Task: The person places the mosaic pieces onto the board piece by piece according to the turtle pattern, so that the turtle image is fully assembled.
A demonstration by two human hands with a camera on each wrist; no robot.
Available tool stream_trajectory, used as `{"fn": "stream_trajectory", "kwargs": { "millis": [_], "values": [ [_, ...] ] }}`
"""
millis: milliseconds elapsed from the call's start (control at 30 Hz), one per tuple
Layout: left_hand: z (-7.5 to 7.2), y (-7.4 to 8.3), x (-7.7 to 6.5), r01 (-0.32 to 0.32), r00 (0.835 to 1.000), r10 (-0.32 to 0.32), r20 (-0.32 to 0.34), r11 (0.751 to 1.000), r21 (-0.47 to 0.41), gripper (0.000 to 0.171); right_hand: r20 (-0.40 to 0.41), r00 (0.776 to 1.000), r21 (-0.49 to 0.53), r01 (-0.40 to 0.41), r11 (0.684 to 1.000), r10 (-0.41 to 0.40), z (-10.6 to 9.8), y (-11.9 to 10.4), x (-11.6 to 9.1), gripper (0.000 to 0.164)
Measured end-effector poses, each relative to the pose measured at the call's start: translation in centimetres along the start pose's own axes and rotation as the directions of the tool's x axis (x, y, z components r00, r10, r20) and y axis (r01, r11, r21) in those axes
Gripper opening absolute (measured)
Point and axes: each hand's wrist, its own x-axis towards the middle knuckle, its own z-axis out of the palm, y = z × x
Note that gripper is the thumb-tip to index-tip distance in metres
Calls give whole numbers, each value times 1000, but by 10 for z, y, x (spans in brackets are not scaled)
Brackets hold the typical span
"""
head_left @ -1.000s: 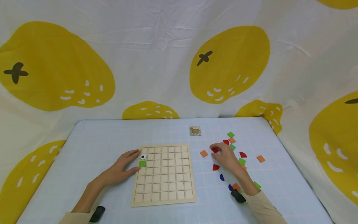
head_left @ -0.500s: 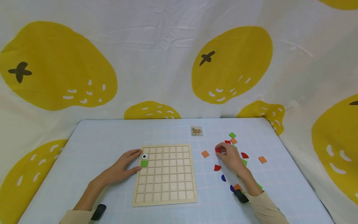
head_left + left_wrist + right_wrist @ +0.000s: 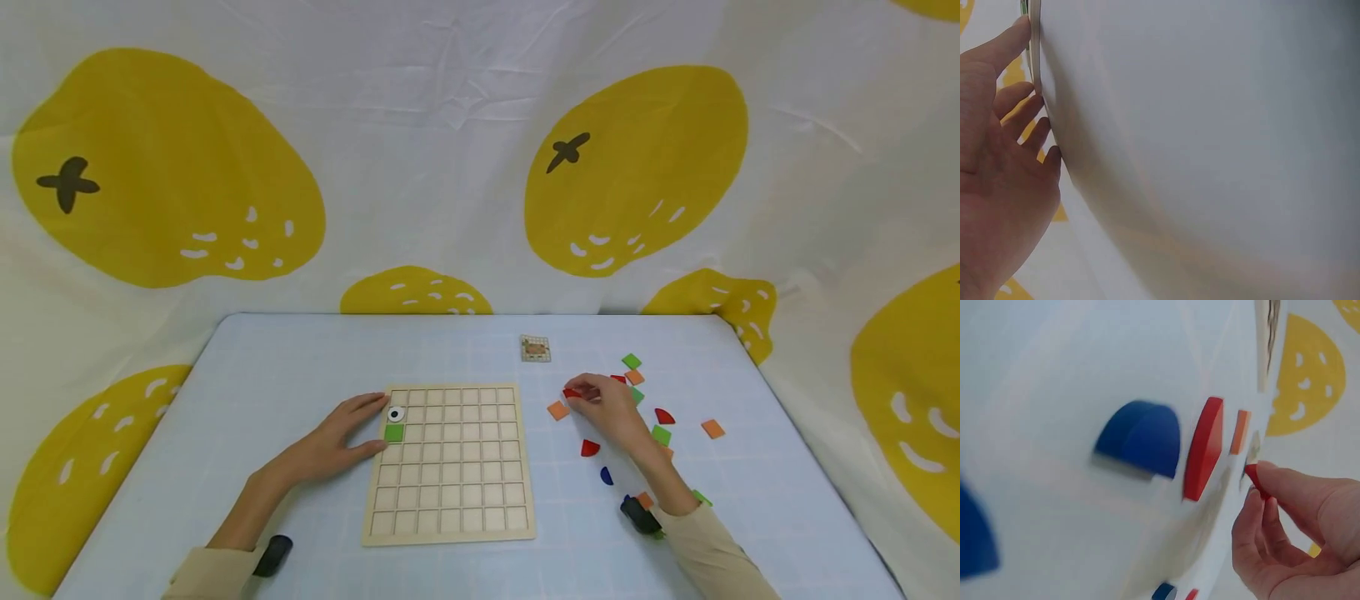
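Observation:
A square wooden grid board (image 3: 450,538) lies on the table, with a white eye piece (image 3: 396,414) and a green square tile (image 3: 393,433) in its leftmost column. Against the board's left edge rests my left hand (image 3: 341,437), thumb and fingertips at the rim and fingers extended. My right hand (image 3: 611,410) pinches a red quarter-circle piece (image 3: 1259,481) between thumb and fingers, raised over the table to the right of the board. Near that hand lie an orange square tile (image 3: 558,410) and another red quarter-circle piece (image 3: 590,448).
Loose pieces are scattered around the right forearm, among them a blue half-circle piece (image 3: 607,476), a red quarter-circle (image 3: 664,416), a green square (image 3: 632,361) and an orange square (image 3: 713,428). A small patterned card (image 3: 536,348) lies beyond the board.
My right hand has lifted the red piece off the table, drawn back slightly, then moved a little left toward the board. The left hand stays at the board's edge. The head view has shifted slightly.

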Motion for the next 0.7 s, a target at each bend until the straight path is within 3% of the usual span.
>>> {"fn": "stream_trajectory", "kwargs": {
  "millis": [300, 700],
  "values": [
    [0, 0, 1, 0, 1000, 0, 8, 1000, -9, 71, 36, 999, 47, 15, 999, -16, 12, -19, 11, 20],
    [0, 2, 0, -15, 1000, 15, 4, 1000, -3, 70, 62, 993, 104, 91, 990, -98, 30, -42, 20, 22]
  ]
}}
